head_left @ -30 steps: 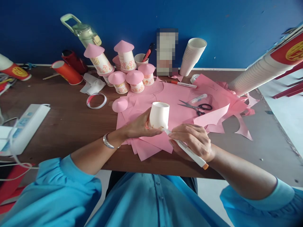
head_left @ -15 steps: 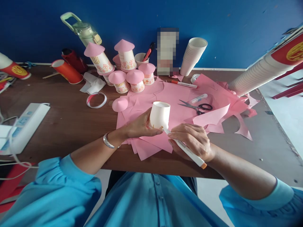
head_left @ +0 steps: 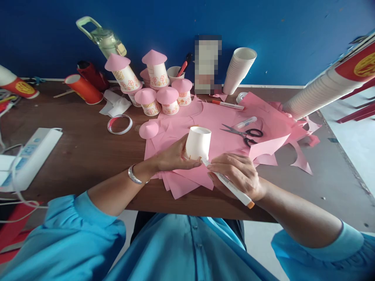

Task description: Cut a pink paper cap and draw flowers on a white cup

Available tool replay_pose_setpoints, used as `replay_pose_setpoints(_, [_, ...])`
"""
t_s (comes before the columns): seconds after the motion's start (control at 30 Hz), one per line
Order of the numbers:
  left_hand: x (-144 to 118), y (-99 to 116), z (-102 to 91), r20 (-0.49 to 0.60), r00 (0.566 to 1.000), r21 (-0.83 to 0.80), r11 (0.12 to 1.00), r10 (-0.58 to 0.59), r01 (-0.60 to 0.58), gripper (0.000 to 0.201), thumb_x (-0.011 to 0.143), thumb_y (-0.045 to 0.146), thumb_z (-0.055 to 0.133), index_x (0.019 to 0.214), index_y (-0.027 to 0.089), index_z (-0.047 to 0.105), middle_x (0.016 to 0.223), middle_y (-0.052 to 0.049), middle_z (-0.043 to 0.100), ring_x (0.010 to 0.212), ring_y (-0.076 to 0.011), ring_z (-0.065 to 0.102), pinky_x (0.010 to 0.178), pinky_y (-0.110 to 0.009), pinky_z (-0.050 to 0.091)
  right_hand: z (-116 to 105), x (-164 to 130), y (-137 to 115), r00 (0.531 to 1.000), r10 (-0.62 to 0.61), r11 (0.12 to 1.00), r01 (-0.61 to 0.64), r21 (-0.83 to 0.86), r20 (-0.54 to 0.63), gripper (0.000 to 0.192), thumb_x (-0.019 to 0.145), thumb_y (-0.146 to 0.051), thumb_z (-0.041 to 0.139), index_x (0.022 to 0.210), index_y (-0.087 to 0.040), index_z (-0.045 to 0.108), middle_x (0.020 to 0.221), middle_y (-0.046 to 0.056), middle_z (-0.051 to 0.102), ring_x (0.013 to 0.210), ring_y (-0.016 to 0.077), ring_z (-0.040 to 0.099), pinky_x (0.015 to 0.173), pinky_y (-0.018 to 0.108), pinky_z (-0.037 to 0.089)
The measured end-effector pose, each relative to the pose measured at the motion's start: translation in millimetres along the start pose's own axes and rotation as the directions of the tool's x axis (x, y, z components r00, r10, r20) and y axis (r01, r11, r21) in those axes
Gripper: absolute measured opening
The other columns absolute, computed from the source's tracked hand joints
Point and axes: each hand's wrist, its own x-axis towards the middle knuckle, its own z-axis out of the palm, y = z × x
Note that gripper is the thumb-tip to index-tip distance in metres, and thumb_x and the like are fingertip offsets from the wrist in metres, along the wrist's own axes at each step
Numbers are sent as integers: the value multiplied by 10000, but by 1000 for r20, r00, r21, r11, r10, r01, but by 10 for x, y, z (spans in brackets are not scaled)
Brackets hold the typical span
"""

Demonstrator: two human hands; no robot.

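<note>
My left hand (head_left: 176,154) is wrapped round a white paper cup (head_left: 198,141) from its left side, thumb low along the near edge. A few orange-brown marks show near the lower rim of the cup. In my right hand (head_left: 236,175) is a white marker (head_left: 230,185) with an orange end, its tip touching or very close to the cup's lower part. Below both hands lie layered pink paper sheets (head_left: 187,183). A small pink paper cone (head_left: 149,130) sits on the table left of the cup.
Decorated cups with pink cone roofs (head_left: 167,95) stand at the back, beside a green bottle (head_left: 107,41). Scissors (head_left: 243,133) and a capped marker (head_left: 227,104) lie on the pink paper. Tape (head_left: 119,124) and a power strip (head_left: 38,156) are left; stacked cups (head_left: 240,70) stand behind.
A curled pink sheet beside my right hand has shifted slightly to the right. My hands, the cup and the marker are almost where they were.
</note>
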Motion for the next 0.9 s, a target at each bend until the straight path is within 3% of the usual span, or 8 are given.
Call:
replay_pose_setpoints(0.43, [-11, 6, -3, 0, 1000, -1, 1000, 9, -9, 664, 782, 469, 892, 1284, 202, 549, 1097, -78, 663, 983, -231, 633, 827, -371, 541, -4, 23, 2, 1000, -20, 1000, 20, -20, -8, 202, 933, -48, 703, 1111, -116, 636, 824, 68, 750, 687, 180, 738, 573, 297, 639])
replay_pose_setpoints(0.9, [1, 28, 1, 0, 1000, -11, 1000, -1, 1, 678, 773, 457, 897, 1273, 177, 535, 1118, -91, 639, 1009, -241, 618, 844, -380, 533, -30, 21, -16, 1000, -10, 999, 10, -36, -6, 220, 938, -62, 689, 1114, -185, 640, 820, 27, 743, 690, 155, 739, 574, 273, 640])
